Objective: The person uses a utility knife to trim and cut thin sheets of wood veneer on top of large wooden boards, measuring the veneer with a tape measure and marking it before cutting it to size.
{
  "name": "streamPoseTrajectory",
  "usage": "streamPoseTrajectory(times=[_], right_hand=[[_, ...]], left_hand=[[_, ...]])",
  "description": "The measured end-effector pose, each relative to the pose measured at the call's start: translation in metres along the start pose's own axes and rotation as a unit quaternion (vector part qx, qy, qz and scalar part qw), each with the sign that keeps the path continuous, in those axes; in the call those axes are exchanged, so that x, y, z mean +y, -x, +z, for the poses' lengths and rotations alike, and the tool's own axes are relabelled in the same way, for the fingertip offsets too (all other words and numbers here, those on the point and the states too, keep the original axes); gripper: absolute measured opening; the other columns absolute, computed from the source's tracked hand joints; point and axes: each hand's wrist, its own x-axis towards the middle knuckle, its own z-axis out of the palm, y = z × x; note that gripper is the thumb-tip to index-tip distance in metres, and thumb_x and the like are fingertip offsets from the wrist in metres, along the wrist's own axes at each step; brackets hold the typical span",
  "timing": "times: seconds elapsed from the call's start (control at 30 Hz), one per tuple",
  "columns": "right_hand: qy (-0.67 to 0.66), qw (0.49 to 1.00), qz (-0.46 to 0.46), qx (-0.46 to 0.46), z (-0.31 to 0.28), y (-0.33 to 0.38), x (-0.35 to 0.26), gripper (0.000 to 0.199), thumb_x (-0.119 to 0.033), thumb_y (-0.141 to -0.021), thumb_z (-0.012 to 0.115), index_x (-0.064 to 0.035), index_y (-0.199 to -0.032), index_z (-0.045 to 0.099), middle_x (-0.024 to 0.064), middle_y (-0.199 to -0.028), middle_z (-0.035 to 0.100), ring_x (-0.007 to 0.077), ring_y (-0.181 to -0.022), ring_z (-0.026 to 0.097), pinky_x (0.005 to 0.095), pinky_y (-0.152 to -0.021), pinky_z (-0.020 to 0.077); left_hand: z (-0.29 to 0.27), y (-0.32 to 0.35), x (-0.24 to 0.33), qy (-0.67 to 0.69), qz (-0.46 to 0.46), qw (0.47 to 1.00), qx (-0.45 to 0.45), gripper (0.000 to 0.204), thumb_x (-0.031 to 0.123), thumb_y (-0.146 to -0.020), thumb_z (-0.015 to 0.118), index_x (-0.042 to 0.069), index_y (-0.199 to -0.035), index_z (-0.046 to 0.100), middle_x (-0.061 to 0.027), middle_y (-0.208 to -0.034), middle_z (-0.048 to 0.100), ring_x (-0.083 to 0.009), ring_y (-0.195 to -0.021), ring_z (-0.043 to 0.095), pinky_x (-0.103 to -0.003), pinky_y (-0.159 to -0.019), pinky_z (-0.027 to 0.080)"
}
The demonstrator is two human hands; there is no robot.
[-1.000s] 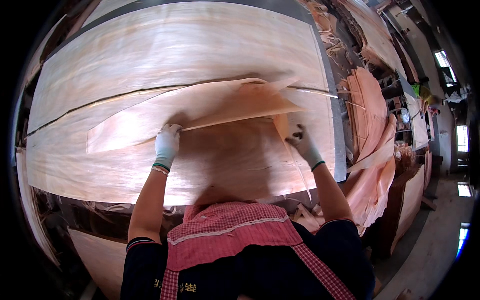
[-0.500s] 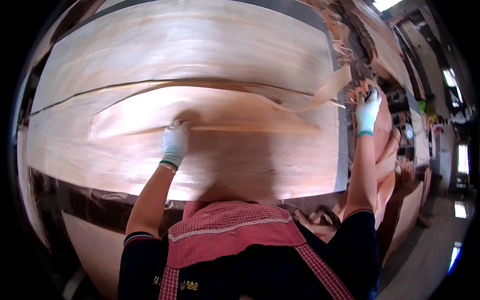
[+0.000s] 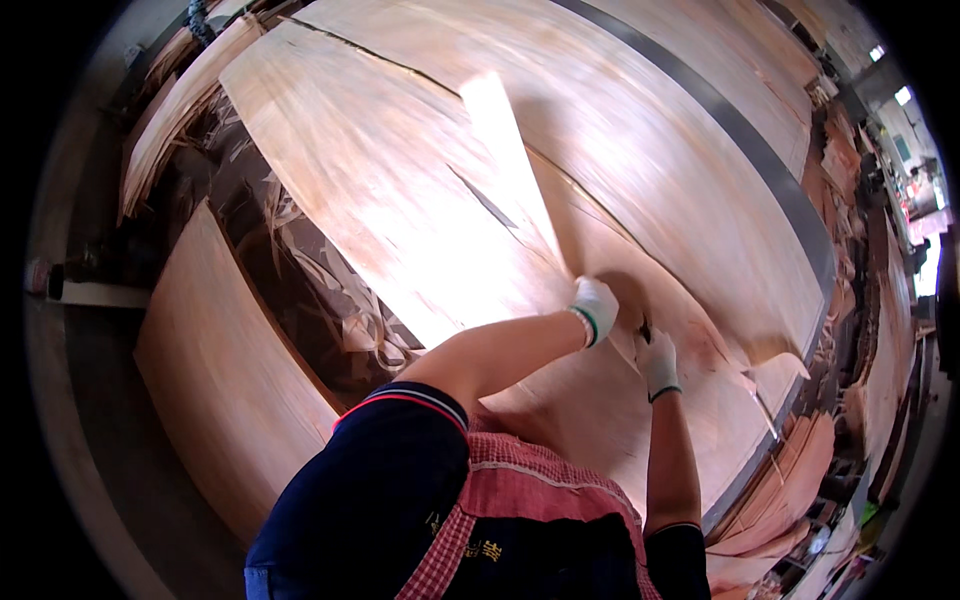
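A loose piece of pale wood veneer (image 3: 512, 150) lies over a large veneer sheet (image 3: 390, 140), its left end lifted and bent upward. My left hand (image 3: 595, 308), in a white glove with a green cuff, is closed on the near edge of this piece. Just to its right, my gloved right hand (image 3: 657, 360) is closed around a small dark tool (image 3: 645, 328), mostly hidden by the fingers. That hand is low over the veneer, near the loose piece's edge. A narrow slit (image 3: 482, 197) shows in the big sheet left of the raised end.
A dark split (image 3: 390, 58) runs across the sheets. Another veneer panel (image 3: 230, 370) leans at the left, beside curled veneer scraps (image 3: 325, 270). Reddish veneer pieces (image 3: 785, 480) hang beyond the table's right edge. A grey border (image 3: 700, 110) runs along the far side.
My view has turned. My right hand has come from the scraps at the right to beside my left hand. The loose veneer's left end, flat before, is now lifted, with my left hand closed on the piece.
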Motion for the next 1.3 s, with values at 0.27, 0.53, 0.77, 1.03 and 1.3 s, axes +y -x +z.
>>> streamPoseTrajectory(times=[0.27, 0.53, 0.77, 1.03, 1.3], right_hand=[[-0.136, 0.990, 0.003, -0.025, 0.010, 0.023, -0.017, 0.048, -0.017, -0.088, 0.053, 0.0011, -0.132, 0.047, 0.0263, -0.130, 0.045, 0.0355, -0.094, 0.059, 0.0390, -0.074, 0.0493], [-0.220, 0.928, 0.194, -0.231, -0.035, 0.014, -0.046, 0.045, -0.014, -0.092, 0.049, -0.0028, -0.135, 0.044, 0.0207, -0.125, 0.055, 0.0324, -0.074, 0.065, 0.0361, -0.065, 0.0535], [0.149, 0.970, -0.175, 0.084, 0.012, -0.085, -0.127, 0.027, -0.026, -0.094, 0.046, -0.0066, -0.107, 0.060, 0.0176, -0.088, 0.067, 0.0358, -0.075, 0.065, 0.0479, -0.065, 0.0500], [0.053, 0.983, -0.162, -0.068, 0.140, -0.224, -0.448, 0.020, -0.019, -0.088, 0.044, -0.0048, -0.094, 0.057, 0.0209, -0.072, 0.067, 0.0375, -0.067, 0.068, 0.0520, -0.059, 0.0531], [0.127, 0.972, -0.116, -0.162, 0.057, -0.099, -0.262, 0.020, -0.026, -0.093, 0.045, -0.0099, -0.100, 0.055, 0.0137, -0.070, 0.066, 0.0352, -0.063, 0.066, 0.0491, -0.055, 0.0505]], left_hand=[[0.063, 0.035, -0.040, 0.126, -0.037, 0.980, 0.150, 0.022, 0.017, -0.081, 0.057, 0.010, -0.101, 0.062, -0.0105, -0.111, 0.057, -0.0272, -0.096, 0.061, -0.040, -0.074, 0.051], [0.064, 0.026, -0.298, -0.003, -0.334, 0.907, 0.259, 0.029, 0.016, -0.085, 0.053, 0.005, -0.110, 0.060, -0.0155, -0.117, 0.059, -0.0304, -0.111, 0.054, -0.047, -0.099, 0.038], [0.099, 0.035, -0.389, 0.173, -0.259, 0.842, 0.440, 0.024, 0.017, -0.083, 0.061, 0.008, -0.105, 0.060, -0.0150, -0.107, 0.060, -0.0337, -0.101, 0.057, -0.041, -0.089, 0.046], [0.130, 0.016, -0.398, 0.245, -0.257, 0.821, 0.448, 0.044, 0.014, -0.090, 0.046, 0.010, -0.134, 0.046, -0.0116, -0.132, 0.052, -0.0282, -0.123, 0.049, -0.040, -0.104, 0.037], [0.110, 0.035, -0.393, 0.144, -0.270, 0.841, 0.447, 0.037, 0.005, -0.088, 0.047, 0.010, -0.122, 0.060, -0.0111, -0.128, 0.057, -0.0287, -0.117, 0.054, -0.035, -0.102, 0.041]])
